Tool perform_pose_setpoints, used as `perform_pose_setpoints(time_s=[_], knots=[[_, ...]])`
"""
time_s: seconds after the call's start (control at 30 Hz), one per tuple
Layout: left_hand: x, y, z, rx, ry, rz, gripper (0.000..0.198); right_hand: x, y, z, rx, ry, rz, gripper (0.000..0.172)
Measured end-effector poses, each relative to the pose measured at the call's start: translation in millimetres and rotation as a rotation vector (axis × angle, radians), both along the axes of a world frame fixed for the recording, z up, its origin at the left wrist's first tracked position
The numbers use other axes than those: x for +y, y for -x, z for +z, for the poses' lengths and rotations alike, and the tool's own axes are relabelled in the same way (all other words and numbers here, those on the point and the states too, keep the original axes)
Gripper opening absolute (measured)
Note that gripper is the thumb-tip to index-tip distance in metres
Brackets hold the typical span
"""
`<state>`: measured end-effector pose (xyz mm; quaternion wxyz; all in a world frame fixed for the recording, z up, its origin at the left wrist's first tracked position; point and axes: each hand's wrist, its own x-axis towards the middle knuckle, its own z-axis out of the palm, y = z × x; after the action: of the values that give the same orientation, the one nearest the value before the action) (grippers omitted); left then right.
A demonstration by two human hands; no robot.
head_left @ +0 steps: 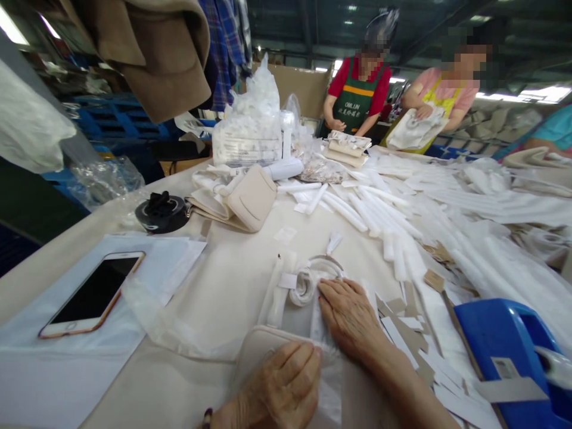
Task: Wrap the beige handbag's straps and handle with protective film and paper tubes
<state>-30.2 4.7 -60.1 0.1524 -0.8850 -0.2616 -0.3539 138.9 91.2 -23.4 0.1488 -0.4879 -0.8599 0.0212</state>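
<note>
A small cream handbag (259,347) lies in front of me on the pale tabletop, partly hidden by both hands. A coiled strap (304,286), a white tag (288,280) and a curved handle are at its far end. My left hand (288,381) has its fingers curled together on the near rounded part of the bag, at that part's right edge; the fingertips are partly hidden. My right hand (346,316) lies palm down along the bag's right side, fingers stretched toward the strap. Clear plastic film (331,381) shows beneath and between the hands.
At left, a phone (92,295) rests on white sheets beside a black tape roll (161,213). Another cream bag (250,199) lies beyond. White foam strips (344,211), card scraps (409,325) and a blue tape dispenser (504,351) occupy the right. Co-workers (357,98) stand across the table.
</note>
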Motion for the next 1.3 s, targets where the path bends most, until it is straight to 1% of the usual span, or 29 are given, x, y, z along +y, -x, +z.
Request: perform_pose_setpoints(time_s=[0.07,0.13,0.23,0.37,0.5,0.57,0.6,0.7,0.73,0.8,0.87,0.9,1.0,1.07,1.17,1.23,1.3], knots=[[-1.7,0.5,-2.5,-0.018,0.015,-0.020,0.023,-0.2,1.1,-0.3,0.015,-0.005,-0.011,0.018],[-3.3,1.6,-1.8,-0.041,0.026,-0.046,0.025,-0.9,1.1,-0.8,0.048,0.000,-0.010,0.018],[-4.8,3.5,5.1,-0.042,0.062,-0.095,0.027,-2.1,-2.1,-2.0,0.113,0.015,0.011,0.021],[-4.2,4.9,15.4,-0.002,0.107,-0.123,0.029,1.1,-5.3,-4.1,0.186,0.052,0.009,0.022],[-3.2,5.6,16.5,0.044,0.084,-0.150,0.028,3.2,-8.4,0.8,0.288,0.059,0.018,0.018],[-3.3,6.2,15.3,0.069,0.079,-0.149,0.026,-6.0,-14.8,8.6,0.373,0.037,0.053,0.017],[-3.4,6.5,14.7,0.076,0.079,-0.149,0.025,-14.8,-19.6,13.2,0.414,0.017,0.076,0.017],[-3.4,7.1,14.3,0.090,0.082,-0.153,0.021,-56.5,-37.0,21.6,0.449,-0.044,0.140,0.023],[-3.4,7.1,14.5,0.097,0.081,-0.155,0.020,-72.8,-42.4,20.8,0.421,-0.051,0.154,0.027],[-3.7,6.6,15.0,0.113,0.069,-0.153,0.021,-103.0,-49.9,13.1,0.326,-0.060,0.177,0.033],[-4.6,5.7,15.2,0.121,0.054,-0.148,0.022,-124.1,-51.4,0.5,0.220,-0.071,0.196,0.037],[-5.3,5.4,15.0,0.117,0.045,-0.145,0.023,-130.4,-50.0,-5.9,0.178,-0.077,0.199,0.038],[-7.0,7.0,15.3,0.123,0.036,-0.141,0.026,-135.4,-42.7,-20.1,0.143,-0.140,0.179,0.032],[-6.4,10.8,18.6,0.154,0.081,-0.162,0.030,-133.5,-39.1,-24.8,0.153,-0.202,0.176,0.028],[-1.9,17.9,29.8,0.240,0.228,-0.263,0.038,-130.7,-37.8,-27.9,0.165,-0.244,0.181,0.027],[1.1,20.2,37.3,0.277,0.348,-0.315,0.038,-129.2,-37.9,-28.1,0.167,-0.241,0.192,0.027],[1.5,18.7,40.0,0.273,0.423,-0.290,0.035,-128.0,-37.6,-26.9,0.162,-0.242,0.199,0.027]])
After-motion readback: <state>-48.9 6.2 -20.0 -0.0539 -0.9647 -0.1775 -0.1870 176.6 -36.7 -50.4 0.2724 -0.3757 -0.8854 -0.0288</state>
